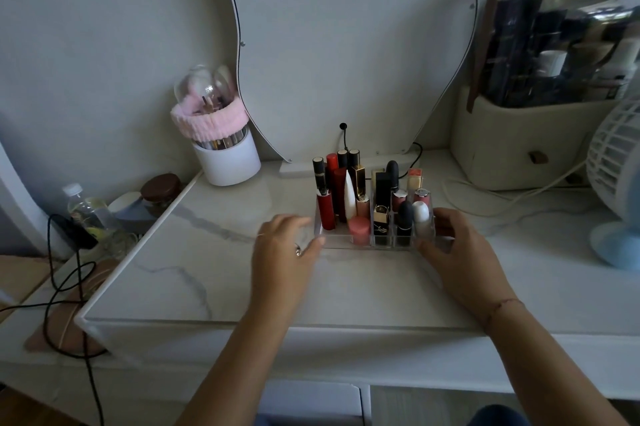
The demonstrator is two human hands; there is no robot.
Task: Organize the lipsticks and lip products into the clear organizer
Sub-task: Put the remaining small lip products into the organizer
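Observation:
The clear organizer [330, 241] stands in the middle of the white marble tabletop. Several lipsticks and lip products stand upright in its compartments: red tubes [326, 211], a white tube [349, 199], a pink round cap [359, 229], black and gold cases [381, 218] and a white bullet [421, 214]. My right hand [457, 252] grips the organizer's right end, fingers round the side and thumb at the front corner. My left hand [284, 245] is blurred at the left end with fingers loosely curved. Its thumb tip is at the front left corner, and nothing is in the hand.
A white brush holder [230, 157] with a pink band stands back left beside the mirror [346, 45]. A beige cosmetics case [519, 138] sits back right, and a white fan [616, 166] is at the right edge. Cables, a bottle [85, 207] and a jar [161, 187] lie off the left edge.

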